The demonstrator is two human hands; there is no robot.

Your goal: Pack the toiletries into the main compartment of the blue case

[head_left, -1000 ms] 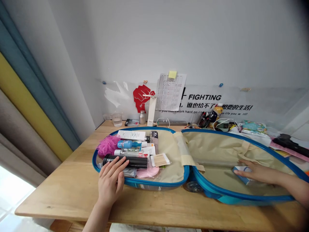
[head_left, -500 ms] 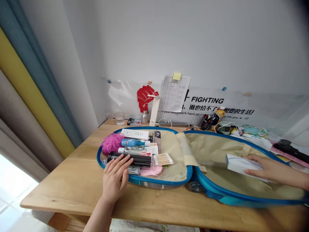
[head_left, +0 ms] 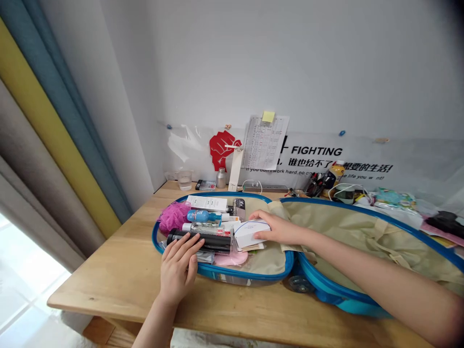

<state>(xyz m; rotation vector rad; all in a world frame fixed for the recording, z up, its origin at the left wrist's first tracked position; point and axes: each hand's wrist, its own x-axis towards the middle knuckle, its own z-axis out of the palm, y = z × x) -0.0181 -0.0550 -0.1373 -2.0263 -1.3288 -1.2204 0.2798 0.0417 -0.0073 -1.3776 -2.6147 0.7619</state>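
A blue-rimmed suitcase [head_left: 250,276] lies opened out, its left half packed with toiletries. My left hand [head_left: 179,266] rests its outstretched fingers on a black cylinder [head_left: 217,243] near the front rim. My right hand [head_left: 270,227] grips a small white box [head_left: 250,238] over the middle of that half, above a pack of cotton swabs [head_left: 250,247] that is mostly covered. Around them lie a pink bath puff [head_left: 174,217], a blue pump bottle [head_left: 198,216], a long white box [head_left: 208,203] and a flat pink item [head_left: 232,259].
The suitcase's right half [head_left: 337,227] shows beige lining and straps. Behind it stand a juice bottle [head_left: 334,175] and a power strip [head_left: 266,188]. A plastic cup [head_left: 184,180] and a small jar [head_left: 221,179] stand at the back of the wooden table [head_left: 108,270].
My right hand has carried the white box leftward from over the right half to the left half, above the cotton swabs. My left hand stays on the black cylinder.
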